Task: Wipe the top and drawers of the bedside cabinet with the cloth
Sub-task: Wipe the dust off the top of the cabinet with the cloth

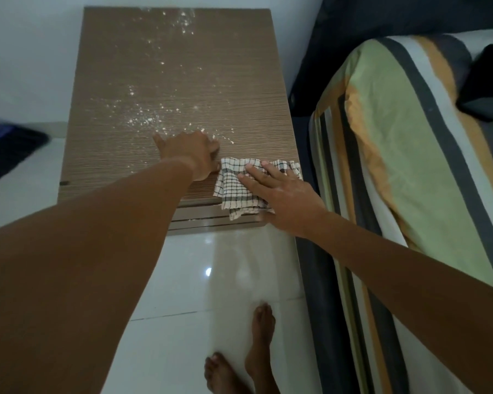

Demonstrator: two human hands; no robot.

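While right hand (282, 194), fingers straight, presses cloth (234, 191) at cabinet (182, 66) corner | left hand (194, 155) beside, fingers unclear | powder (143, 118) beyond.

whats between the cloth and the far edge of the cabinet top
Only scattered white powder on the wood-grain cabinet top, densest just past the left hand, with another patch near the far edge. The head view shows it.

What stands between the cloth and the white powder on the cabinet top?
Only the left hand: it rests on the cabinet top just left of the cloth, before the main white powder. The right hand presses the cloth.
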